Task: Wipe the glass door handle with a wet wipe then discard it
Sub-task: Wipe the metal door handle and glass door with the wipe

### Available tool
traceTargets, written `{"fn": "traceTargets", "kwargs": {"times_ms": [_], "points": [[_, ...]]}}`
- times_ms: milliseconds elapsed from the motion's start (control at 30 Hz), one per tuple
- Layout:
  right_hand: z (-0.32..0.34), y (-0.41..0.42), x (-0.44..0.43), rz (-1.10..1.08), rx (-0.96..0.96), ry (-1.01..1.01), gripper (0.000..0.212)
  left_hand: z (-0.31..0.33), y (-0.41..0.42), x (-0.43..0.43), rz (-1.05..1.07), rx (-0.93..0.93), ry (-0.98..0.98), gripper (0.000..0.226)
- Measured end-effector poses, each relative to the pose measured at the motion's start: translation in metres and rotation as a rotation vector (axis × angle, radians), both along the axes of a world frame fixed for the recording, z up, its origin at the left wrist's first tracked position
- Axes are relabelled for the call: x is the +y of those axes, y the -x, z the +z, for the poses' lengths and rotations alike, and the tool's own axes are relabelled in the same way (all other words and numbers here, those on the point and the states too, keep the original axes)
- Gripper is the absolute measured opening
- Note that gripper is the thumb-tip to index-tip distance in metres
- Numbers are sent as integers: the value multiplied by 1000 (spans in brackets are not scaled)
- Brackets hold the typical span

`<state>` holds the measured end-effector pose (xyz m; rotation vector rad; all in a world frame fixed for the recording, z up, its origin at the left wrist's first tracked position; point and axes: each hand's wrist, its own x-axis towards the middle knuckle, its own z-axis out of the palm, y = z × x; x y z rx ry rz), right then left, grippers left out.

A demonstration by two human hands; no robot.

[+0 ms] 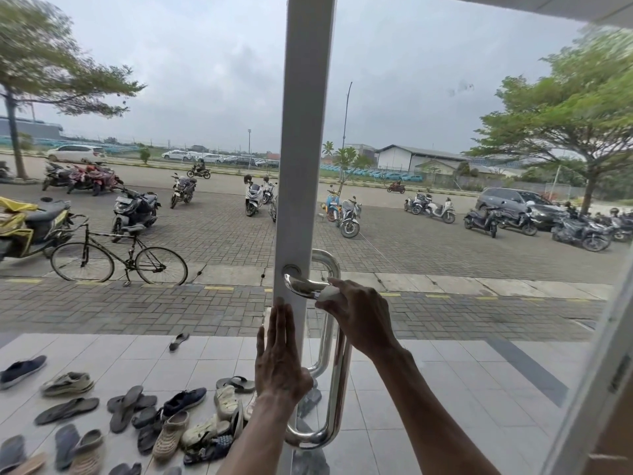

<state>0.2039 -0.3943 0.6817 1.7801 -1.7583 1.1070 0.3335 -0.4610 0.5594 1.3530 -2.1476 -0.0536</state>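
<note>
A polished steel D-shaped door handle (337, 385) is fixed to the white door frame (305, 149) of the glass door. My right hand (356, 315) grips a folded white wet wipe (329, 293) and presses it against the handle's upper bend. My left hand (279, 358) lies flat against the white frame just left of the handle, fingers together and pointing up, holding nothing.
Through the glass, several shoes and sandals (130, 416) lie on the tiled porch at lower left. A bicycle (118, 257) and parked motorbikes (135, 209) stand on the paved lot beyond. A second door frame edge (596, 365) runs along the right.
</note>
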Motion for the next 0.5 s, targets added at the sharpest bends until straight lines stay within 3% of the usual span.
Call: {"fn": "traceTargets", "kwargs": {"times_ms": [133, 500], "points": [[13, -3, -1, -2, 87, -49, 52, -2, -1, -1, 5, -3, 6, 124], [40, -45, -16, -115, 382, -194, 19, 0, 5, 1, 49, -30, -5, 123]]}}
